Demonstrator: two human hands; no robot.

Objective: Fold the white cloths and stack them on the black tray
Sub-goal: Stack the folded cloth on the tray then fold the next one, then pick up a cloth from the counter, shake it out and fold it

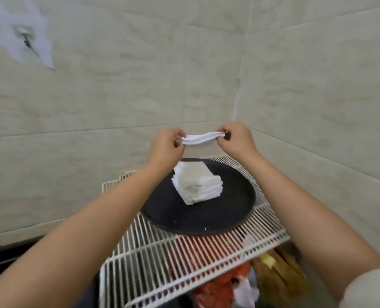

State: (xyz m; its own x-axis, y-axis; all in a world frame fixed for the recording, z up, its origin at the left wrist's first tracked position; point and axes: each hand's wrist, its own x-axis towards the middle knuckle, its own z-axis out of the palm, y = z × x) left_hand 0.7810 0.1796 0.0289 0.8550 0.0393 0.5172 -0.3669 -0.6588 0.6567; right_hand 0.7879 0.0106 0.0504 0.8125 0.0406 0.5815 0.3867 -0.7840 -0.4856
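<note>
A white cloth held taut in the air above the stack on the black tray

The left hand and right hand each have their grip pinched closed on one end of the white cloth, stretching it level, likely to square the doubled edges before the next fold; it hangs directly above the stack of folded cloths, which sits toward the back of the black tray, keeping the drop short; the tray rests on a white wire rack set in a corner of pale tiled walls.
</note>
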